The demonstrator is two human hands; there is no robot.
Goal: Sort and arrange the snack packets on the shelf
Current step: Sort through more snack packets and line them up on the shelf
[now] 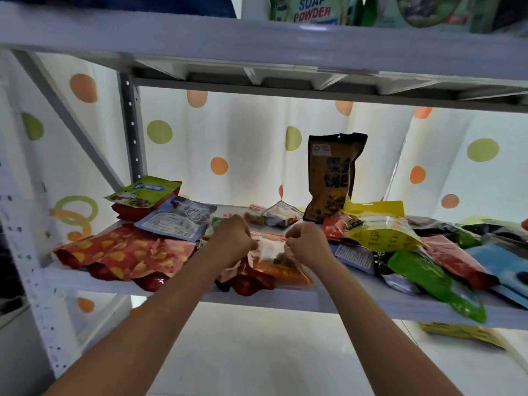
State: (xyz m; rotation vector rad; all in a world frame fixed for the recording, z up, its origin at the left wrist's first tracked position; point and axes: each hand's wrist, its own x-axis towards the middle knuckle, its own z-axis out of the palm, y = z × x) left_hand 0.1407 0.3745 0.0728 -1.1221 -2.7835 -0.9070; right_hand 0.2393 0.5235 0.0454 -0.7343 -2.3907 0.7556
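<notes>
Both hands' fingers (251, 244) hidden behind knuckles.

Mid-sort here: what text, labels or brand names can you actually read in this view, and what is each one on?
"SOAP POWDER": on the green and white packet on the upper shelf.
Dark brown upright pouch: printed panels, blurred, not readable.
Blue-grey packet lying flat: lines of small print, too small to read.
Green-topped packet: blue label, blurred.
Yellow packet: small icons only, no legible words.
The clear-windowed orange packet that both hands pinch: nothing legible.
</notes>
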